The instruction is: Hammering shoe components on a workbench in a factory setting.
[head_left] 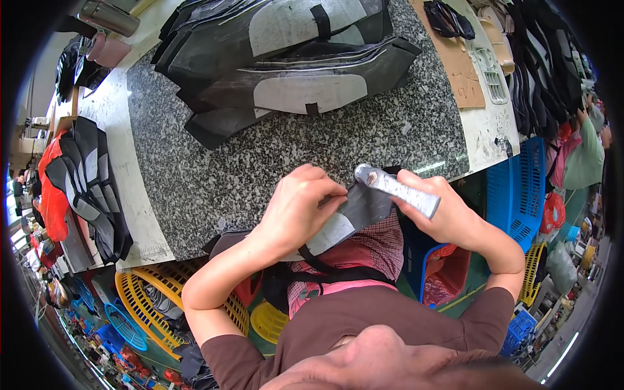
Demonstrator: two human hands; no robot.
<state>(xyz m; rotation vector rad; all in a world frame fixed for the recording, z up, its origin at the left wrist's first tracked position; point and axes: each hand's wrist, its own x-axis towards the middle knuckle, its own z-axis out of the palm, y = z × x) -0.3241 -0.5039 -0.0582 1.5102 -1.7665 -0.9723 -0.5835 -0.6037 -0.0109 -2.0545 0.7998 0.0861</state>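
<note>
At the near edge of the stone slab, my left hand [297, 203] is closed, its fingertips pinching the edge of a dark grey cut piece [367, 207] with a light grey patch. The piece hangs toward my lap, and its far end runs under my right hand. My right hand [442, 208] is closed around a hammer [400, 188] with a worn silver head, round at one end and flat and wide at the other. The handle is mostly hidden under the hand. Beyond my hands lies a stack of similar dark pieces [299, 91] with light grey patches.
The speckled stone slab [279, 156] covers the middle of the table. More cut pieces lie in a pile [91, 188] at the left, and others hang [539, 65] at the far right. Yellow baskets [149, 305] and a blue crate [517, 195] stand beside the table.
</note>
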